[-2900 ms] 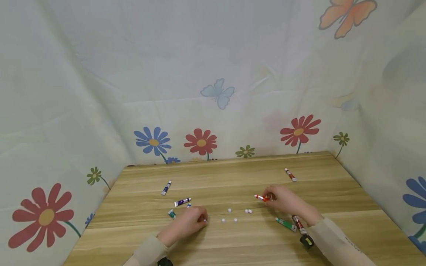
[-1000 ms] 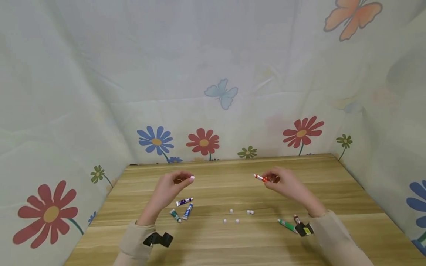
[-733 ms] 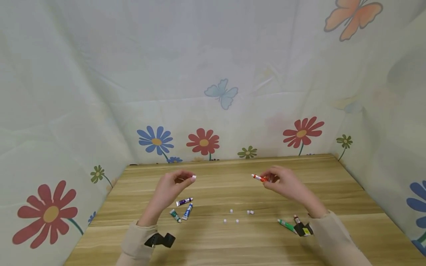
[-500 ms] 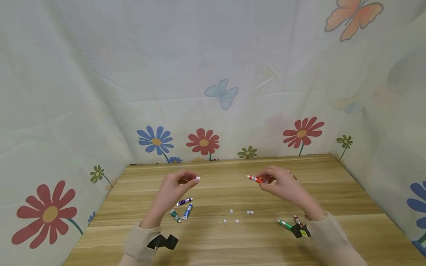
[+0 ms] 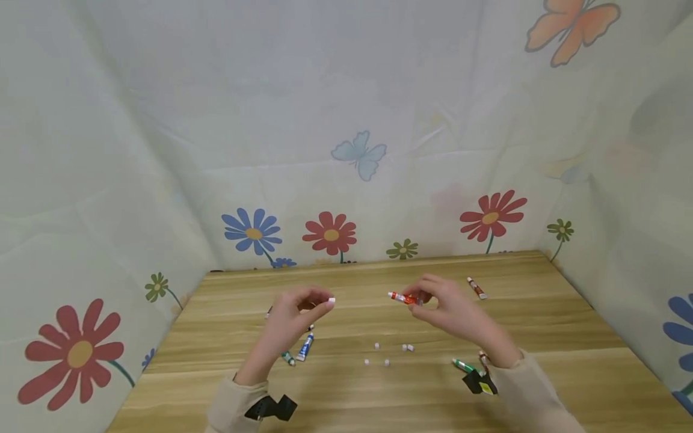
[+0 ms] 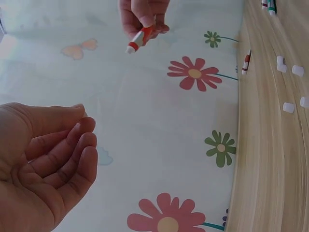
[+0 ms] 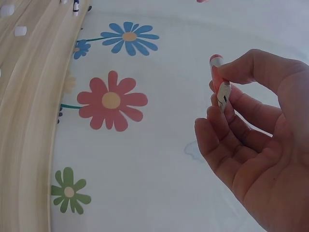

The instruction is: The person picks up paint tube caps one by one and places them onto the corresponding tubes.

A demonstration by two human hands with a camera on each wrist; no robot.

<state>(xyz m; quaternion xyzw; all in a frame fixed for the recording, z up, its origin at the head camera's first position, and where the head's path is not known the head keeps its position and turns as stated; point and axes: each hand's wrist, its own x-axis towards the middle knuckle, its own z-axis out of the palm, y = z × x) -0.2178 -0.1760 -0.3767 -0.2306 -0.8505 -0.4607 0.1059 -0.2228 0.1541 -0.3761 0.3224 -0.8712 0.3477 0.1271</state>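
Between thumb and fingertips, my left hand [image 5: 292, 319] pinches a small white cap [image 5: 332, 300] above the table. Opposite it, my right hand [image 5: 452, 310] holds a red paint tube [image 5: 399, 297], its white tip pointing left toward the cap. A gap separates the two. In the left wrist view the cap is almost wholly hidden by the fingers, and the red paint tube [image 6: 138, 40] shows at the top. The right wrist view shows the tube [image 7: 217, 62] gripped between thumb and fingers. Several more white caps [image 5: 387, 362] lie on the wood-patterned table below.
A blue tube [image 5: 305, 347] and a teal tube [image 5: 289, 358] lie left, near others mostly hidden by my left hand. A green tube [image 5: 463, 365] and a dark red tube [image 5: 484, 359] lie right, with a red-brown tube [image 5: 477, 288] farther back. A flowered curtain [image 5: 271, 150] surrounds the table.
My left hand has picked up the cap from the table and raised it. The right hand has lifted the red paint tube, and both hands have since moved closer together and slightly lower.
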